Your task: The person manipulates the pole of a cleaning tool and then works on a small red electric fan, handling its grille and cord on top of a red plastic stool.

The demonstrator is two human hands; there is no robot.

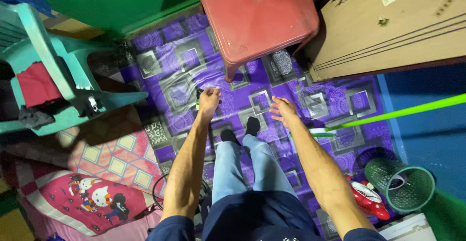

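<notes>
Left hand (pixel 209 101): fingers pinch a small dark green-tipped object (pixel 199 95) above the purple patterned floor mat (pixel 189 76) | right hand (pixel 284 111): fingers spread wide, holding nothing | green mesh wastebasket (pixel 405 185): on its side, contents unclear

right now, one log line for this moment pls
left hand: shut on small dark object | right hand: open, empty | red stool ahead | purple mat underfoot

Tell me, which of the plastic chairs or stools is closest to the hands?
The red stool, straight ahead of both hands; the teal chair stands farther off, left of the left hand.
</notes>
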